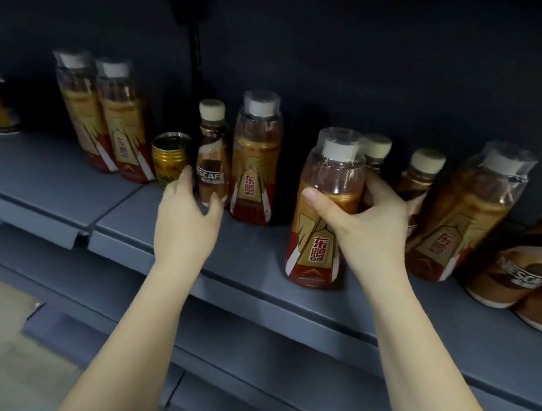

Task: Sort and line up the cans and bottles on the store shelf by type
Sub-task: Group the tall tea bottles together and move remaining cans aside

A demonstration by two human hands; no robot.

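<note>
Near the front edge of the shelf (pixel 170 244), the right hand (pixel 367 223) grips an upright energy drink bottle (pixel 320 221), filled with amber liquid. Further back, the left hand (pixel 188 211) curls around a brown Nescafe bottle (pixel 210 161), which stands just beside a gold can (pixel 168 156).

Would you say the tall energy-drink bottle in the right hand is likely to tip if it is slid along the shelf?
Probably: the energy-drink bottle is tall and narrow. It looks full, so fairly heavy. The right hand grips it high, which may tilt it.
</note>
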